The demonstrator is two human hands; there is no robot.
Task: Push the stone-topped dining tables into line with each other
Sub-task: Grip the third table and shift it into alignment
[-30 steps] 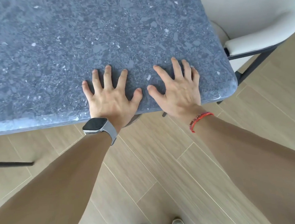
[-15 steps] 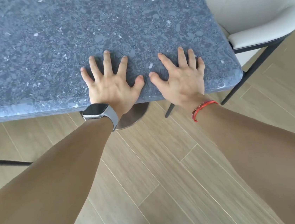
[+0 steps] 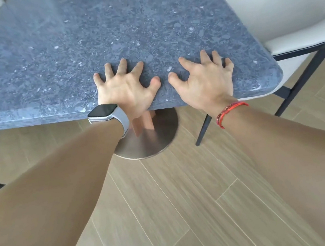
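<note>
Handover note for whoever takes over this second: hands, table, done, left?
Left hand: spread, fingertips pressing the stone table top by its near edge.
Right hand: same, nearer the rounded corner.
Round metal base under the table; white chair at its right.
Done: hands placed for pushing. Left: alignment; no second table clearly in view to judge it.

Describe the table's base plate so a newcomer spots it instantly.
Find the grey stone tabletop filling the upper frame. Under its near edge, just below the left hand, a round brushed-metal disc lies flat on the wood floor. It alone is circular and shiny; the chair leg beside it is thin, dark and straight.
</note>
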